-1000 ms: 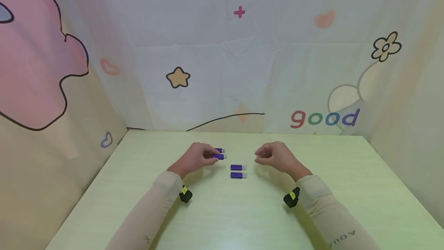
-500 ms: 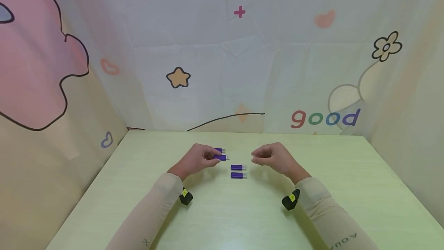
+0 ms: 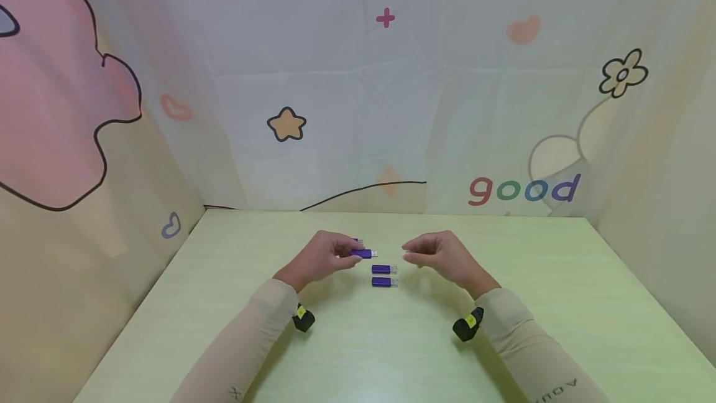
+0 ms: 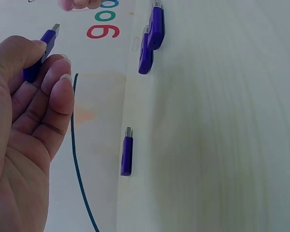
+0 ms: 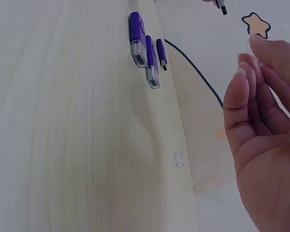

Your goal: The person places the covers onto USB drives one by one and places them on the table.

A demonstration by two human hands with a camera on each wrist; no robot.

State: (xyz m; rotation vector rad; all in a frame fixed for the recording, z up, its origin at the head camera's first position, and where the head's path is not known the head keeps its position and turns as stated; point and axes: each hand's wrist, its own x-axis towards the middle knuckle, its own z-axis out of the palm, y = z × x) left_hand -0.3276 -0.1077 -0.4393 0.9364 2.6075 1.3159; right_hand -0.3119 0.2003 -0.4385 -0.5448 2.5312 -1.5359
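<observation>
My left hand (image 3: 323, 258) pinches a purple USB flash drive (image 3: 366, 254) between thumb and fingers, its bare metal plug pointing right. Facing it, my right hand (image 3: 447, 257) pinches a small clear cap (image 5: 248, 46), mostly hidden by the fingertips. Both hands are raised above the table with a short gap between them. Nearer the person lie two purple flash drives side by side, a farther capped drive (image 3: 381, 270) and a nearer capped drive (image 3: 383, 282). Beyond the left fingers is an uncapped flash drive (image 4: 127, 152), partly hidden in the head view.
Another clear cap (image 5: 179, 158) lies on the pale wooden table (image 3: 358, 353) near its back edge. A printed cloth backdrop (image 3: 335, 160) rises behind and at both sides. Each wrist wears a small black camera (image 3: 303, 318).
My left hand has moved slightly right with the flash drive, and my right hand has moved slightly left. The gap between them is narrower. The drives on the table have stayed put.
</observation>
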